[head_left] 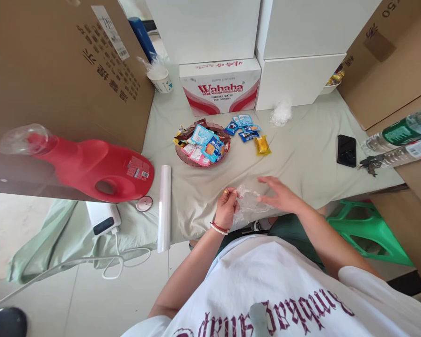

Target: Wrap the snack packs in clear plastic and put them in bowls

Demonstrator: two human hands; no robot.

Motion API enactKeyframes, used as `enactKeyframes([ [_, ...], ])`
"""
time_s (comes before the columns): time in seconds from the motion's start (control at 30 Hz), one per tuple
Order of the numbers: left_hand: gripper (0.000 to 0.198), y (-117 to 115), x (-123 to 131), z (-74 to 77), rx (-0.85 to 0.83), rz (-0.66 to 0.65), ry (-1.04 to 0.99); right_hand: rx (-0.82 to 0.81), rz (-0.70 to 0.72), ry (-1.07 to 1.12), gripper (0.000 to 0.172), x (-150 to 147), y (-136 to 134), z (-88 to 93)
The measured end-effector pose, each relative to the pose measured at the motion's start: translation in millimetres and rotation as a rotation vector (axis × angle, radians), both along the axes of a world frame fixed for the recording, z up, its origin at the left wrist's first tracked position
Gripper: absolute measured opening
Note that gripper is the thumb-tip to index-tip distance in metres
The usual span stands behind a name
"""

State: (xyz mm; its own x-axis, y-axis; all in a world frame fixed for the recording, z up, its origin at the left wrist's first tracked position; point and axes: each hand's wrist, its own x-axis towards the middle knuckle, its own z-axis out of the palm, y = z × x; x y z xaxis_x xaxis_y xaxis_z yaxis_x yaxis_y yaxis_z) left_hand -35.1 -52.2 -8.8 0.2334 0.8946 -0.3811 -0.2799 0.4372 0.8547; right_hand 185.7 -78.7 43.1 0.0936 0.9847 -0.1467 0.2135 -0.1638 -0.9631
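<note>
Close to the table's front edge, my left hand (226, 206) is closed in a pinch on a crumpled sheet of clear plastic film (247, 200). My right hand (280, 195) is at the film's right side, its fingers spread; whether they touch the film I cannot tell. Beyond my hands, a woven basket (191, 164) holds several small snack packets, blue, pink and brown. More blue packets (245, 126) and a yellow packet (263, 146) lie on the cloth right of the basket. A wad of clear plastic (281, 113) sits farther back.
A film roll (164, 208) and a red jug (101, 166) with plastic over its top stand left. A Wahaba-style printed carton (220, 89) is at the back. A phone (346, 150) and plastic bottles (407, 128) are right, above a green stool (368, 229).
</note>
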Motion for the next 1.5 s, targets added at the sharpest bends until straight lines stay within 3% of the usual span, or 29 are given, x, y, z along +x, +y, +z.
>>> enactKeyframes([
  [0.13, 0.05, -3.5, -6.0, -0.5, 0.065, 0.009, 0.107, -0.127, 0.175, 0.1, 0.037, -26.2, 12.4, -16.5],
  [0.27, 0.051, -3.0, -24.6, -11.7, 0.036, 0.106, 0.202, -0.181, 0.033, 0.27, 0.04, -15.6, 12.7, -29.7],
  [0.4, 0.05, 2.0, -29.0, -22.2, -0.012, 0.229, 0.233, -0.23, -0.118, 0.255, 0.043, -2.0, 8.5, -40.5],
  [0.6, 0.051, 21.0, -22.0, -22.0, -0.024, 0.115, 0.308, -0.33, -0.164, 0.276, 0.045, 16.0, 0.9, -42.6],
  [0.77, 0.05, 29.1, -14.6, -20.3, -0.027, 0.089, 0.306, -0.266, -0.293, 0.327, 0.055, 22.1, 0.9, -38.3],
  [0.93, 0.048, 26.7, -5.3, -24.9, -0.019, 0.146, 0.285, -0.2, -0.234, 0.162, 0.07, 3.5, 5.1, -45.2],
  [1.17, 0.048, 35.0, -19.6, -34.7, 0.047, 0.309, 0.387, -0.286, -0.217, 0.401, 0.059, 22.0, 11.1, -42.7],
  [1.4, 0.035, 38.3, -21.3, -42.1, 0.164, 0.348, 0.555, -0.192, -0.234, 0.192, 0.05, 38.4, 7.6, -48.1],
  [1.5, 0.034, 28.7, -24.7, -39.5, 0.372, 0.372, 0.749, -0.185, -0.226, 0.125, 0.049, 38.9, 6.0, -55.3],
])
